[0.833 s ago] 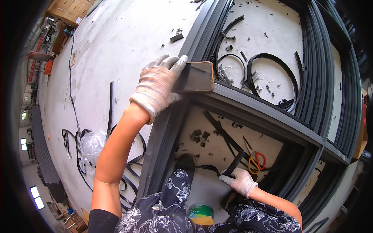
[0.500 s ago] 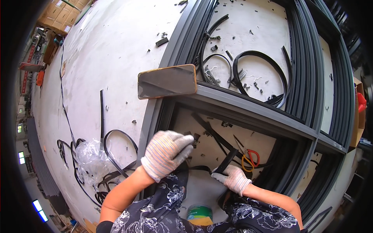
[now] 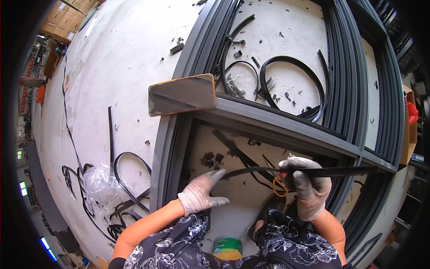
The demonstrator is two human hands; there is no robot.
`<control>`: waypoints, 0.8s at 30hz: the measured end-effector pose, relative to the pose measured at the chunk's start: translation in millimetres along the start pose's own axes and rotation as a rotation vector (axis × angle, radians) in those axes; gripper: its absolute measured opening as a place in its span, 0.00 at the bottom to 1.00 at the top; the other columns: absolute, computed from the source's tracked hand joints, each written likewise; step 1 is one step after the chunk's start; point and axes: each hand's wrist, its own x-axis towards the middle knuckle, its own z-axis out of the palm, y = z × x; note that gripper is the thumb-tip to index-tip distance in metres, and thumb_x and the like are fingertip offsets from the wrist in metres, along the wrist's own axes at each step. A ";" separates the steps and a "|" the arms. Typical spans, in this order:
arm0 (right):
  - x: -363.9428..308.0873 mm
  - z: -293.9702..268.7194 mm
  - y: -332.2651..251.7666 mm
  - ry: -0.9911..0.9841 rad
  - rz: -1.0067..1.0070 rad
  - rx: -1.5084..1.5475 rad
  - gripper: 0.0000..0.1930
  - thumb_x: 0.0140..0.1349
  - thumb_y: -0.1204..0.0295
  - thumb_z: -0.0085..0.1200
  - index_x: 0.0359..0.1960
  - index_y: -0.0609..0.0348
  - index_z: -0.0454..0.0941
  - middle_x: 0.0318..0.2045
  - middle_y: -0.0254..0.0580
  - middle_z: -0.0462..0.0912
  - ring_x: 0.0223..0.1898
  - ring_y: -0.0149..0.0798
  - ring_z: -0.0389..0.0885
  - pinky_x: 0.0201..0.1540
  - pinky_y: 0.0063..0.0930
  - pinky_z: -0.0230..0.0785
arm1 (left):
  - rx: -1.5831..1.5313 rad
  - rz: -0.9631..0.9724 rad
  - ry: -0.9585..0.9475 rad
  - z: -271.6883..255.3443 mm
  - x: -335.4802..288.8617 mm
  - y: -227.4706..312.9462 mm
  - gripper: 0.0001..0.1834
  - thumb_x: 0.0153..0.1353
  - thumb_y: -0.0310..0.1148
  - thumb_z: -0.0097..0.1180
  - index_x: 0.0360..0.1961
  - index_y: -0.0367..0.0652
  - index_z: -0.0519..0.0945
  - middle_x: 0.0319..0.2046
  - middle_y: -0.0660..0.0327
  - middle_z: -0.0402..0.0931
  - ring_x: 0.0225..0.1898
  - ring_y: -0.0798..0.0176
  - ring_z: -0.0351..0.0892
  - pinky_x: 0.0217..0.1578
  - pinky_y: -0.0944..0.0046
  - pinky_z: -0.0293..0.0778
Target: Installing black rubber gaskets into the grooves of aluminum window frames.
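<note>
A person's gloved hands work inside the near opening of a dark gray metal frame (image 3: 268, 114), seen from above. The right hand (image 3: 311, 190) grasps a black flexible strip (image 3: 342, 172), fingers wrapped around it. The strip crosses the opening from side to side; its right end extends over the frame's right-hand rails, and its left end curves to the left hand (image 3: 201, 193). That hand is loosely spread, thumb apart from the fingers; whether its fingertips touch the strip cannot be told. The left rail runs just beside the left wrist, while the crossbar lies well beyond both hands, leaving room between. A phone (image 3: 181, 95) rests on the frame's left corner, jutting past the outer edge. Below the strip, yellow-and-red-handled scissors (image 3: 280, 188) are partly hidden by the right hand. A green tub (image 3: 227, 244) stands between the person's legs. Left of the frame, pale floor (image 3: 125, 58) spreads wide, with a clear plastic bag (image 3: 103, 190) near loose black strips.
</note>
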 end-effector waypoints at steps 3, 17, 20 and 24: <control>1.1 -1.9 -14.0 -0.037 0.061 0.019 0.13 0.64 0.70 0.53 0.47 0.63 0.75 0.36 0.43 0.82 0.29 0.26 0.76 0.32 0.18 0.70 | -0.200 0.041 0.000 19.1 2.2 2.9 0.37 0.49 0.44 0.66 0.58 0.37 0.68 0.51 0.45 0.72 0.52 0.45 0.72 0.54 0.56 0.68; 139.9 -77.5 34.8 0.131 0.114 -1.306 0.16 0.59 0.60 0.50 0.36 0.61 0.80 0.34 0.60 0.80 0.41 0.58 0.77 0.46 0.43 0.68 | -0.338 -0.399 -0.569 54.5 5.7 -28.6 0.23 0.63 0.49 0.49 0.41 0.37 0.77 0.28 0.55 0.80 0.31 0.57 0.80 0.38 0.60 0.73; 137.8 -75.1 32.2 0.153 0.152 -1.328 0.16 0.59 0.60 0.49 0.36 0.62 0.80 0.33 0.60 0.79 0.40 0.59 0.78 0.45 0.44 0.69 | -0.083 -0.253 -0.522 55.1 10.0 -20.1 0.28 0.62 0.54 0.45 0.43 0.36 0.77 0.34 0.46 0.79 0.39 0.44 0.78 0.43 0.53 0.72; 129.4 -79.1 30.9 0.202 0.125 -1.292 0.17 0.59 0.60 0.50 0.36 0.64 0.79 0.32 0.61 0.79 0.38 0.60 0.77 0.43 0.43 0.69 | -0.040 -0.245 -0.588 52.4 12.7 -14.9 0.29 0.63 0.54 0.44 0.45 0.35 0.76 0.37 0.43 0.78 0.42 0.41 0.76 0.45 0.51 0.70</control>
